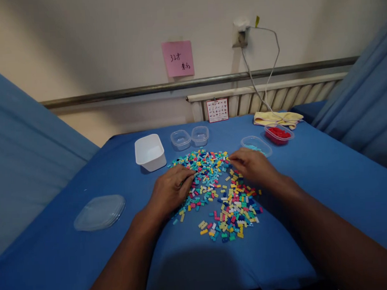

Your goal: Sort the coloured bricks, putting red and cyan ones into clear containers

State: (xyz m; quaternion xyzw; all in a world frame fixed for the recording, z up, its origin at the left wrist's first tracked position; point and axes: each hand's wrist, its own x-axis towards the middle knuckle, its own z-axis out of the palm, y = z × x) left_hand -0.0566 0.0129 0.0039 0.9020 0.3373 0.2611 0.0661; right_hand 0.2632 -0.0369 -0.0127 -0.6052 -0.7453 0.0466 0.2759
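Observation:
Small toy building bricks (210, 164) in many colours lie heaped on the blue cloth, with a second cluster of bricks (235, 211) nearer me. My left hand (174, 186) rests at the left edge of the far heap, thumb and fingers pinched together. Whatever is between those fingertips is too small to make out. At the heap's right edge, my right hand (254, 164) is also closed in a pinch, its fingertips touching or just over the bricks. What it grips, if anything, is hidden. Just beyond it sits a clear tub (267, 150) with light blue bricks, partly covered by the hand.
A white bin (150, 153) and two clear tubs, a left one (180, 140) and a right one (200, 136), stand behind the heap. Stacked clear lids (100, 213) lie left. At back right are a tub of red bricks (278, 135), a yellow cloth (275, 118) and a hanging cable (249, 70).

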